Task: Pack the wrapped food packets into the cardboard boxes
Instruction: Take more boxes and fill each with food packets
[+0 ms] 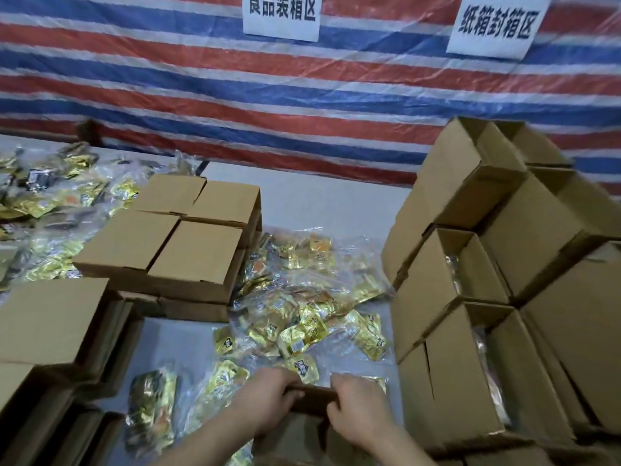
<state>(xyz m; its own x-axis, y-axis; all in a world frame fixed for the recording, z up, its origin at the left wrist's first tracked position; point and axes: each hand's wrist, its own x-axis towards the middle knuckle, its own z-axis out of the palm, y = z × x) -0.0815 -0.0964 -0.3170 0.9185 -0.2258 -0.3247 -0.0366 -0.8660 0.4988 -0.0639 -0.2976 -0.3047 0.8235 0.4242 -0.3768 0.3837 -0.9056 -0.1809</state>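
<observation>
Head view, both hands gripping box — packets, stacked boxes around

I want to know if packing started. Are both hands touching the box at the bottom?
Touching. The head view shows the left hand and right hand with fingers curled over the far edge of the cardboard box.

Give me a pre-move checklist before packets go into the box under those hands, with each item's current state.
1. Both hands on the box: ok. Left hand and right hand grip the far edge of the cardboard box.
2. Box open and ready to fill: cannot tell; hands hide its inside.
3. Packets within reach: ok. Loose packets lie on the table just beyond the box.
4. A hand free to pick: not ok; both hold the box.
5. Stacked boxes at right standing clear: ok.
</observation>
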